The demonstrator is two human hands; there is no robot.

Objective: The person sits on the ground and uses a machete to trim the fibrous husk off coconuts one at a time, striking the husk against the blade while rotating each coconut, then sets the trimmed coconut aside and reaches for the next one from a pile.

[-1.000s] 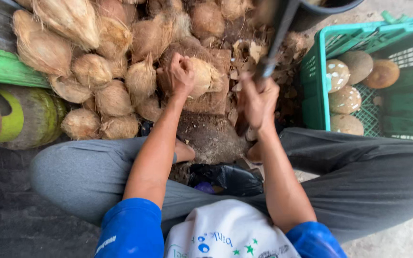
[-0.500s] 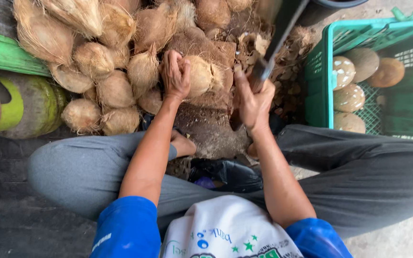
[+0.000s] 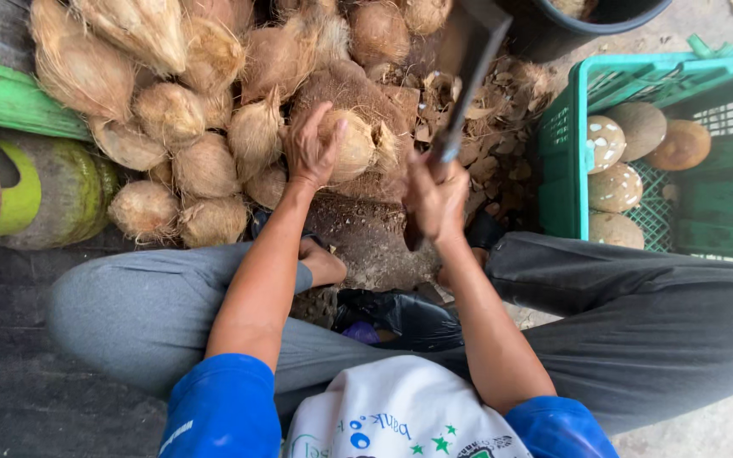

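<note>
Ground-level setup: person sat cross-legged on dark flooring, husked coconuts heaped in front (image 3: 171, 110), husk scraps (image 3: 485, 110) scattered around a worn chopping block (image 3: 366, 229).

Left hand (image 3: 314, 148) was clamped over one fibrous coconut (image 3: 354, 144), pinning it on the block. Right hand (image 3: 436, 197) was clenched round the handle of a cleaver (image 3: 468, 59), blade raised and tilted up, away from the body.

To do this cut well, my read: keep the left fingers on the far side of the nut, clear of the blade line; hold the nut tight against the block so it can't roll; strike shallow at the fibre end rather than into the shell.

Containers:
- green plastic crate (image 3: 566, 144) just right of the block, holding several trimmed brown coconuts (image 3: 617, 187), some with white patches.
- dark bucket (image 3: 604, 17) at top edge; contents mostly out of view, can't tell.
- green gas cylinder (image 3: 36, 191) lying on its side at left.
</note>
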